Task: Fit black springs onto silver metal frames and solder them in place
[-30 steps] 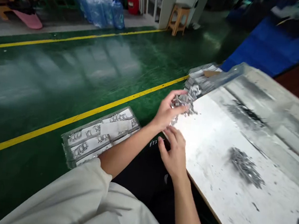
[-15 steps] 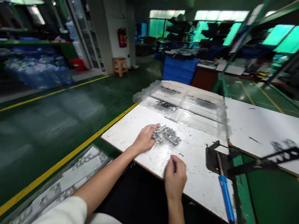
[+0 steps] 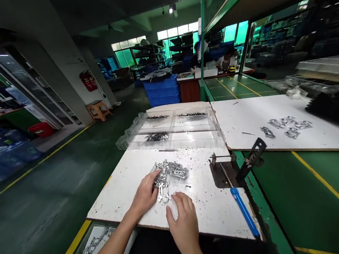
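A loose pile of silvery metal parts (image 3: 177, 170) lies on the white tabletop (image 3: 120, 192). My left hand (image 3: 146, 191) rests at the pile's left edge, its fingers apart and touching the parts. Just right of the pile's near end is my right hand (image 3: 182, 217), with thumb and fingers spread and nothing between them. Behind the pile stands a clear divided tray (image 3: 192, 136) with small dark pieces in several compartments. To the right, a blue-handled screwdriver (image 3: 245, 211) leans on a dark metal fixture (image 3: 223, 175) with an upright lever.
Several metal parts (image 3: 288, 122) lie on a second white table (image 3: 236, 122) at the right, near black items and clear boxes (image 3: 329, 71). Blue crates (image 3: 162, 90) stand behind. A box of metal parts (image 3: 96, 244) sits below the table's left front. A person (image 3: 227, 61) is in the background.
The view has swung to the right. My right hand has opened from a closed shape and is nearer the pile. Parts at the pile's near end now extend toward me between my hands.
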### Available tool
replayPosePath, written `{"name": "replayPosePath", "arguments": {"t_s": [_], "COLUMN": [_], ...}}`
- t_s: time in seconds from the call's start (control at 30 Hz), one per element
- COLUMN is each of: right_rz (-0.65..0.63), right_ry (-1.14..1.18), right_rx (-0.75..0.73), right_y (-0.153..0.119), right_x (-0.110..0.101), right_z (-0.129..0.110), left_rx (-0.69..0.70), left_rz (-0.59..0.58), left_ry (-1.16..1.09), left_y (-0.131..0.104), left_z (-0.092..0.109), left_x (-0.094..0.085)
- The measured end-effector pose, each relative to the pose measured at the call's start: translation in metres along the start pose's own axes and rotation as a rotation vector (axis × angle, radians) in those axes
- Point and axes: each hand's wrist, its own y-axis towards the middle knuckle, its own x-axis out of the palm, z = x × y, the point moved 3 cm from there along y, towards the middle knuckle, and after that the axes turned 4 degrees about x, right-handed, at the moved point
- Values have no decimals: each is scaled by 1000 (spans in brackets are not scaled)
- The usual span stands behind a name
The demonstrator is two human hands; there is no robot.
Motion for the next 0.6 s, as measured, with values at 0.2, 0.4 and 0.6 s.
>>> {"name": "replayPosePath", "arguments": {"t_s": [0.2,0.4,0.6], "right_rz": [-101,-43,-13], "right_ry": [-309,-502,-539], "right_rx": [-168,-144,-38], "right_y": [-2,-4,-5], "right_x": [9,13,15], "right_z": [-7,-2,-3], "left_rx": [0,-284,-506], "left_rz": [67,257,268], "left_ry": [-189,-584,-787], "left_y": [-7,-18,-25], "left_z": [0,-25,-42], "left_x": [-3,-4,-5]}}
